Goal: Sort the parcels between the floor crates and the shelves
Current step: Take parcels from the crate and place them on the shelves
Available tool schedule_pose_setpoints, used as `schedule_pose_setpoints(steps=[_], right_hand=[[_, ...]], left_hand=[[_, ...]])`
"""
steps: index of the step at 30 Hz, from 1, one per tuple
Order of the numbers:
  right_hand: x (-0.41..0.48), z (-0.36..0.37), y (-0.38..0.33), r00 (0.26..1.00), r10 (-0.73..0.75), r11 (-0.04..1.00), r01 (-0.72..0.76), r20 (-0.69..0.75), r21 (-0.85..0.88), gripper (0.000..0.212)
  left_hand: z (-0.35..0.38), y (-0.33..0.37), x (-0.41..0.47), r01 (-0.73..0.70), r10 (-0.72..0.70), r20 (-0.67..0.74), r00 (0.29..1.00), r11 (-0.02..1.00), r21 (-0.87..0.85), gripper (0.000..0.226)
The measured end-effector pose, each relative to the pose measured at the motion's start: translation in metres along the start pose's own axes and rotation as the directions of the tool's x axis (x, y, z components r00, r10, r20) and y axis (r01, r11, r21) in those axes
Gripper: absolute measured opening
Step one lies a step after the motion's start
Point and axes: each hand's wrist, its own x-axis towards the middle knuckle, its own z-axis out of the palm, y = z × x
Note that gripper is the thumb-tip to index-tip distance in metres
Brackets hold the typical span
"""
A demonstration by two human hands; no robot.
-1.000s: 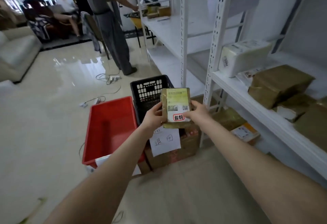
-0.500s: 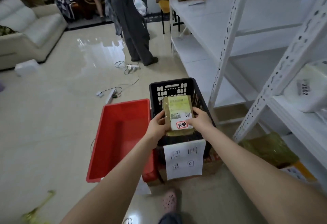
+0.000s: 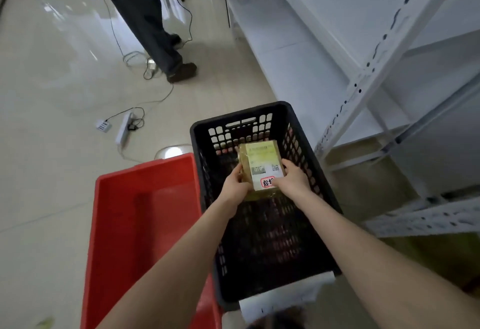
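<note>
Parcel: a small flat package [image 3: 261, 158] wrapped in yellowish-brown tape, label side up, held between your two hands over the open top of the black crate, towards its far end. You cannot tell whether it touches the crate's bottom.
Label: a white slip [image 3: 263, 166] with a square code and a red-edged sticker [image 3: 267, 182] at its near edge.
Your left hand: the left hand [image 3: 235, 185] grips the parcel's left edge, fingers curled round it.
Your right hand: the right hand [image 3: 293, 179] grips the near right corner, thumb on the label.
Black crate: a slotted plastic crate [image 3: 298, 147] on the floor, with a white sheet of paper [image 3: 283, 295] hanging on its near wall.
Red crate: a solid-walled crate [image 3: 145, 224] touching the black crate's left side.
Shelves: white metal shelves [image 3: 298, 50] to your right, their perforated post [image 3: 376, 63] just beside the black crate.
Floor: pale glossy tiles [image 3: 52, 172] with a white power strip [image 3: 124, 131] and trailing cables.
Other person: dark trouser legs and shoes [image 3: 153, 30] stand well beyond the crates.
</note>
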Motion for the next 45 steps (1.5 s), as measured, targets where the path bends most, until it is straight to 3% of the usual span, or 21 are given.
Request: schedule_pose_setpoints(steps=[4, 8, 12, 18, 22, 24, 26, 28, 30, 32, 39, 45], right_hand=[[0.058, 0.022, 0.017, 0.999, 0.005, 0.998, -0.003, 0.035, -0.061, 0.054], [0.116, 0.052, 0.038, 0.999, -0.003, 0.995, 0.007, 0.033, -0.098, 0.064], [0.161, 0.073, 0.055, 0.999, -0.030, 0.969, 0.025, -0.014, -0.248, 0.066], [0.195, 0.083, 0.071, 0.998, -0.056, 0.806, 0.060, 0.024, -0.588, 0.077], [0.197, 0.081, 0.072, 0.997, -0.041, 0.769, 0.074, 0.067, -0.635, 0.083], [0.191, 0.076, 0.069, 0.997, -0.032, 0.773, 0.067, 0.066, -0.631, 0.087], [0.181, 0.070, 0.065, 0.997, -0.020, 0.772, 0.059, 0.069, -0.633, 0.089], [0.167, 0.063, 0.059, 0.997, -0.006, 0.775, 0.050, 0.072, -0.629, 0.090], [0.155, 0.056, 0.052, 0.997, -0.002, 0.778, 0.046, 0.071, -0.626, 0.091], [0.139, 0.047, 0.044, 0.998, -0.016, 0.780, 0.051, 0.062, -0.623, 0.091], [0.067, 0.012, 0.018, 0.996, -0.052, 0.817, 0.002, -0.070, -0.577, 0.090], [-0.027, -0.025, 0.011, 0.974, -0.046, 0.845, -0.080, -0.221, -0.529, 0.085]], left_hand=[[0.006, -0.015, 0.063, 0.054, -0.054, -0.006, 0.999, 0.998, 0.014, 0.078], [0.012, -0.039, 0.130, 0.086, -0.085, -0.044, 0.995, 0.996, 0.032, 0.077], [0.017, -0.058, 0.185, 0.090, -0.087, -0.044, 0.995, 0.995, 0.052, 0.077], [0.033, -0.076, 0.230, 0.094, -0.094, -0.013, 0.995, 0.995, 0.023, 0.081], [0.035, -0.077, 0.235, 0.105, -0.103, -0.023, 0.994, 0.991, 0.079, 0.081], [0.033, -0.072, 0.229, 0.107, -0.095, -0.071, 0.993, 0.976, 0.188, 0.085], [0.028, -0.065, 0.217, 0.100, -0.051, -0.116, 0.992, 0.876, 0.472, 0.092], [0.024, -0.057, 0.199, 0.054, 0.014, -0.082, 0.997, 0.634, 0.772, 0.097], [0.022, -0.049, 0.183, -0.008, 0.046, -0.012, 0.999, 0.398, 0.917, 0.100], [0.023, -0.038, 0.168, -0.039, 0.045, 0.028, 0.999, 0.257, 0.966, 0.104], [0.032, 0.007, 0.110, -0.179, 0.129, 0.174, 0.976, 0.032, 0.983, 0.106], [0.051, 0.038, 0.037, -0.369, 0.202, 0.383, 0.902, -0.102, 0.924, 0.101]])
